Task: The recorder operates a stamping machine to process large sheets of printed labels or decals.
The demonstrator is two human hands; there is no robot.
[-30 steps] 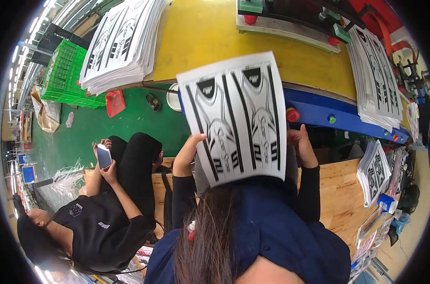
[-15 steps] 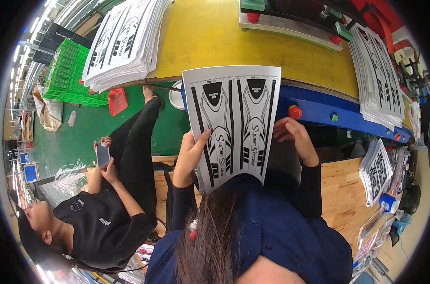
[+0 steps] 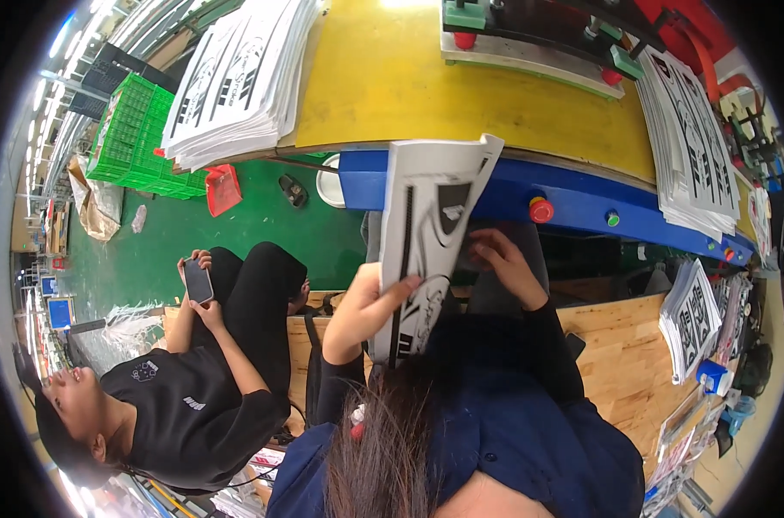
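Note:
My left hand is closed on a white printed sheet with black stripes and curved graphics, its thumb across the front. The sheet stands in front of my body, bowed and turned so that its printed face looks narrow. Its lower end is hidden behind hair. My right hand is just right of the sheet, fingers loosely bent and apart, holding nothing that I can see; its fingertips are dark against my leg.
Ahead is a yellow-topped bench with a blue front and a red button. Printed sheets are piled at its left and right. A press frame stands on it. At left sits a person holding a phone.
The sheet has turned and bowed, hiding most of its right half. My right hand has moved slightly left and down. The seated person has drawn in a stretched leg; a slipper now shows.

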